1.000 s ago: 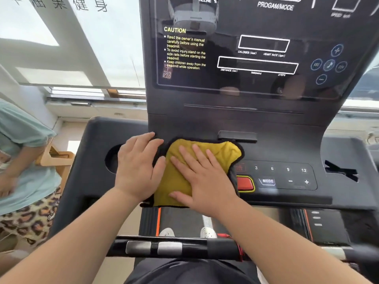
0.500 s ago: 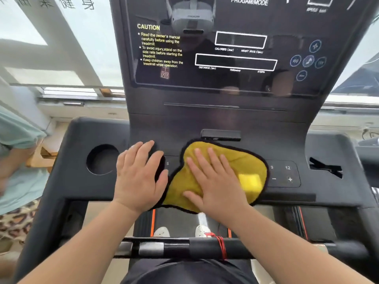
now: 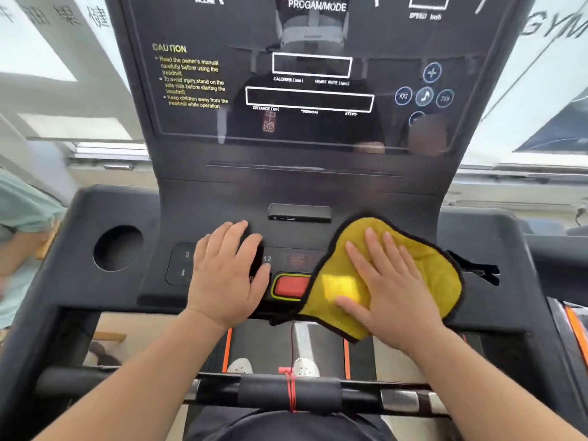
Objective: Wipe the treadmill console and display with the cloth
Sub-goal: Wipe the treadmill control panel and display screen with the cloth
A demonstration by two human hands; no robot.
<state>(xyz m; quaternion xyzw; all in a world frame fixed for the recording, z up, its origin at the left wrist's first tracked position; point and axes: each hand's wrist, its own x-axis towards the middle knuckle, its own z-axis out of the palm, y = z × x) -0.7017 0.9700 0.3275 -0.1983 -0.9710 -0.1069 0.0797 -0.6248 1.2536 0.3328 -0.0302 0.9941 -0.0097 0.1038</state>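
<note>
The black treadmill console [image 3: 206, 202] slopes toward me below the dark glass display [image 3: 305, 100]. A yellow cloth [image 3: 426, 268] with a black edge lies on the right half of the button panel, over part of the red stop button [image 3: 289, 285]. My right hand [image 3: 388, 288] presses flat on the cloth with fingers spread. Resting flat on the left keypad is my left hand [image 3: 226, 275], bare and holding nothing, its fingers covering several number keys.
A round cup holder [image 3: 117, 248] sits in the left wing and a jagged slot [image 3: 477, 270] in the right wing. The front handlebar [image 3: 286, 393] with a red cord crosses below my arms. A person in a pale green shirt [image 3: 19, 233] stands at the left.
My right hand has slid the cloth rightward across the button panel, from left of centre to the right side. My left hand has followed a little to the right, onto the keypad.
</note>
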